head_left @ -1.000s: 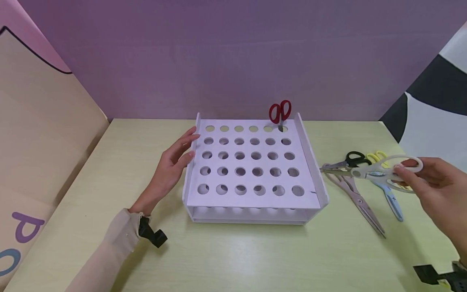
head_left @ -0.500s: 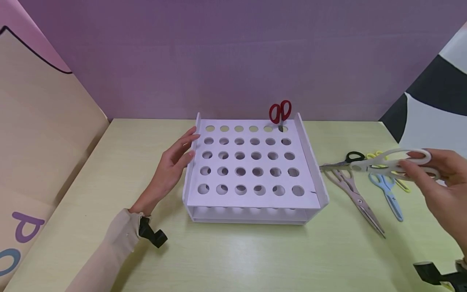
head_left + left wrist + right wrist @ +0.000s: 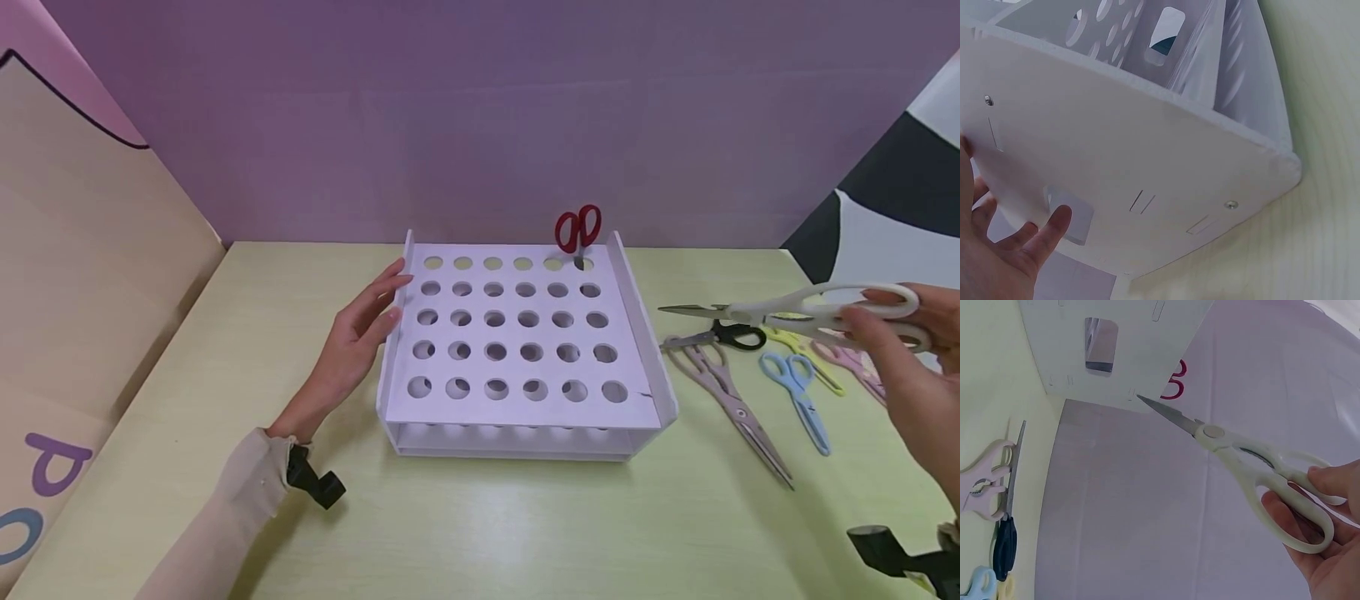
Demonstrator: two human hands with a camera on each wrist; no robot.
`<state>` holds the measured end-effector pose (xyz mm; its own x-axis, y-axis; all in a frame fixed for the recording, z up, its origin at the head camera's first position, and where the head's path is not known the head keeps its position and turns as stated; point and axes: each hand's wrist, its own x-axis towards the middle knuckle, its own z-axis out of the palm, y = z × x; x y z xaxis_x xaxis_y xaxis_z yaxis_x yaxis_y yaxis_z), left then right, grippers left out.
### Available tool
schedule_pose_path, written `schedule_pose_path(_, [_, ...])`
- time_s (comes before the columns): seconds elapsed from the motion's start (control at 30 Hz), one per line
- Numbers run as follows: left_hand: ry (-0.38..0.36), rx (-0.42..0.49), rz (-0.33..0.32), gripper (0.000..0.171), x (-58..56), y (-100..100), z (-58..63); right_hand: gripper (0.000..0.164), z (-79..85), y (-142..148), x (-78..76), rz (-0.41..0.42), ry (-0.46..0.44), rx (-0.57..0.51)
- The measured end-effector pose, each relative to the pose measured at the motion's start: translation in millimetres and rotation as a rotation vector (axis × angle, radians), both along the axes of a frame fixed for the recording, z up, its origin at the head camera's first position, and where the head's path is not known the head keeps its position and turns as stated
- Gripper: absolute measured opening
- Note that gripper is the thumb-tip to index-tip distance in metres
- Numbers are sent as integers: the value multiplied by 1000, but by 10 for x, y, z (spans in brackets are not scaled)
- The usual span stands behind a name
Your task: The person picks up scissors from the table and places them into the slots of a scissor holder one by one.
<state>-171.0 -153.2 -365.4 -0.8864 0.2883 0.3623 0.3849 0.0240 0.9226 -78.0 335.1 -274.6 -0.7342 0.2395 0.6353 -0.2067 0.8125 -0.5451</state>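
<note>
A white rack (image 3: 517,414) with rows of round holes stands mid-table in the head view. Red-handled scissors (image 3: 581,240) stand in a hole of its back row, at the right. My left hand (image 3: 354,333) rests its fingertips on the rack's left side panel; the left wrist view shows the thumb (image 3: 1054,231) near a rectangular cutout in this panel (image 3: 1116,144). On the right, my right hand (image 3: 915,367) holds white kitchen scissors (image 3: 750,312) by their handles above the table. Their blades are together and point left, toward the rack.
Right of the rack several scissors lie on the table: black-handled (image 3: 722,332), pinkish-grey (image 3: 741,412), blue (image 3: 804,408), yellow (image 3: 831,383) and pink (image 3: 846,358) ones. A purple backdrop (image 3: 480,125) rises behind the table.
My right hand has lifted the white scissors up and moved slightly right, uncovering more of the blue, yellow and pink scissors. The left hand and rack stay where they were.
</note>
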Motion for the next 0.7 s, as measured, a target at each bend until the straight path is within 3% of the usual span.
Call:
schedule_pose_path(0.2, [8,-2,3,41,-2,5,22,32,108,-76,0,-101,-52,-15])
schedule_pose_path(0.37, [5,-7,7,41,5,-7,29,31,189,-141,-25,-85,-47,-34])
schedule_pose_path(0.47, [4,-19,9,41,9,-12,28,32,242,-192,-56,-8,12,-23])
schedule_pose_path(0.7, [6,-33,11,41,15,-14,25,32,396,-353,-169,267,140,3])
